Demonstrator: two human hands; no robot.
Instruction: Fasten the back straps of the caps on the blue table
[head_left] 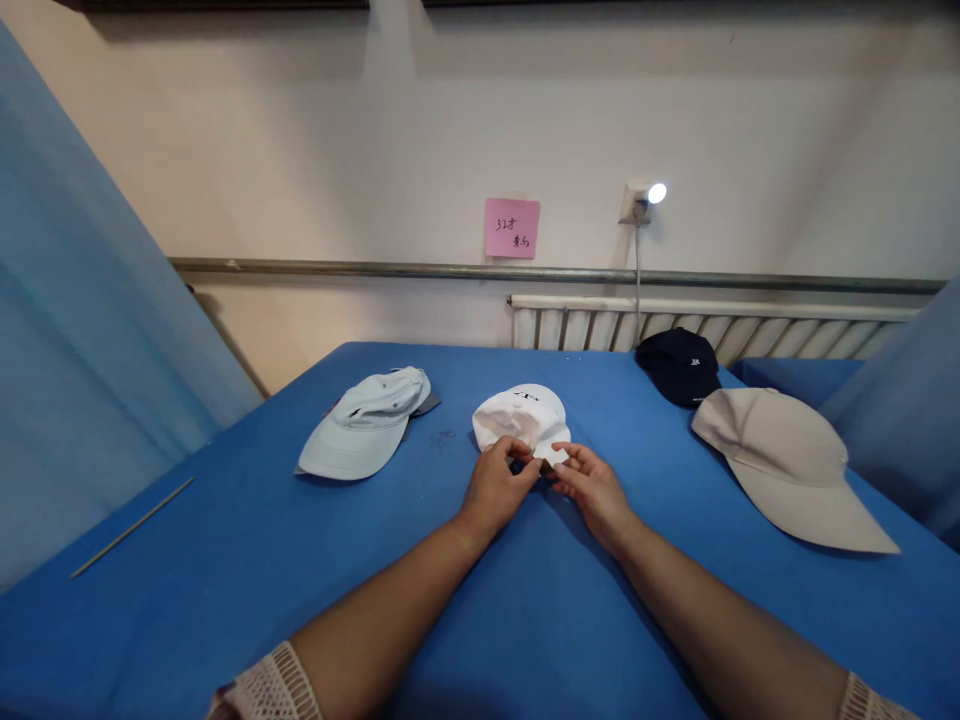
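A white baseball cap point(508, 418) with dark lettering lies in the middle of the blue-covered table, its brim pointing away and its back towards me. My left hand point(501, 480) is closed on the near left side of the cap's back edge, by the rear opening. Across from it, my right hand point(590, 484) pinches the near right side, where a small brownish piece shows between the fingertips. The two hands are a short gap apart. Fingers partly hide the strap area, so its fastening cannot be made out.
Pale blue caps point(367, 420) lie stacked at the left. A navy cap point(679, 365) and a large beige cap point(780, 460) lie at the right. A thin stick point(133, 527) rests near the left edge. Behind the blue table point(300, 590) are a radiator point(585, 325) and wall.
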